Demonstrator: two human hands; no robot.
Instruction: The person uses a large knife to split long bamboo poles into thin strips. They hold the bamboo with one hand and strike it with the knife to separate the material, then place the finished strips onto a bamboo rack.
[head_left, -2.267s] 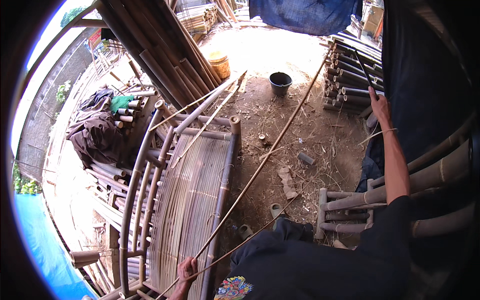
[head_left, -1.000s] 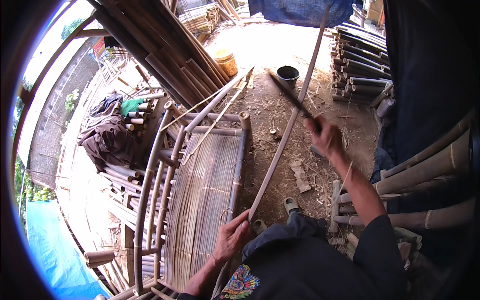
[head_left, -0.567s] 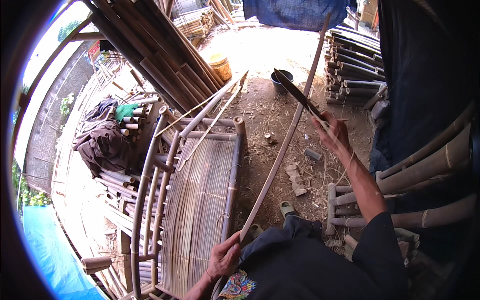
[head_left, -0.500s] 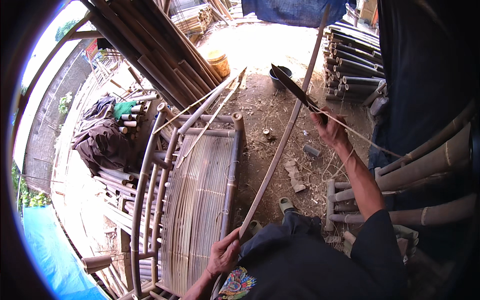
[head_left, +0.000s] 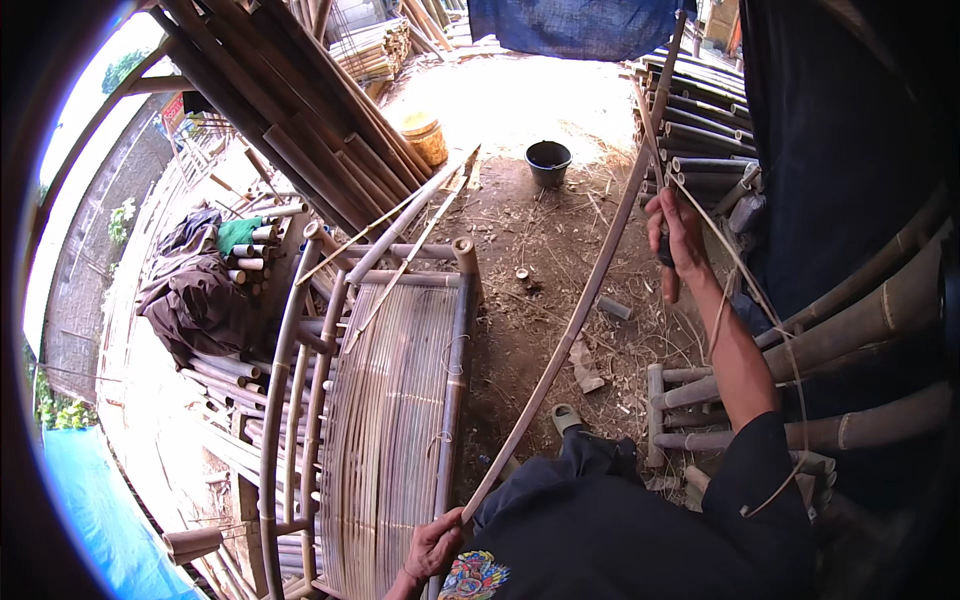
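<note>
Head view, the only one. Progress, judged from how things lie: partway. A thin pale sliver [head_left: 735,256] hangs loose by the right hand [head_left: 680,240], running down along the forearm and curling near the sleeve; looks like a piece pared off the strip [head_left: 580,315]. Whether it is fully free can't be told, its top end is lost at the fist. Left to do, as far as it shows: the length of strip between the two hands looks whole, no parted edge visible there.

Strip position: held in the air on a slant, low end at the left hand [head_left: 437,543], far end up past the right hand, in front of the pole stack [head_left: 705,130]. It passes over the littered ground [head_left: 510,345], just right of the bamboo seat [head_left: 385,440].

Left fingers: closed, clamped round the low end of the strip, no gap seen. Right fingers: curled tight on a dark handle [head_left: 665,248], just beside the strip; contact with the strip is unclear. Blade can't be made out for sure: a thin pale piece above the fist could be blade edge or more sliver.
</note>
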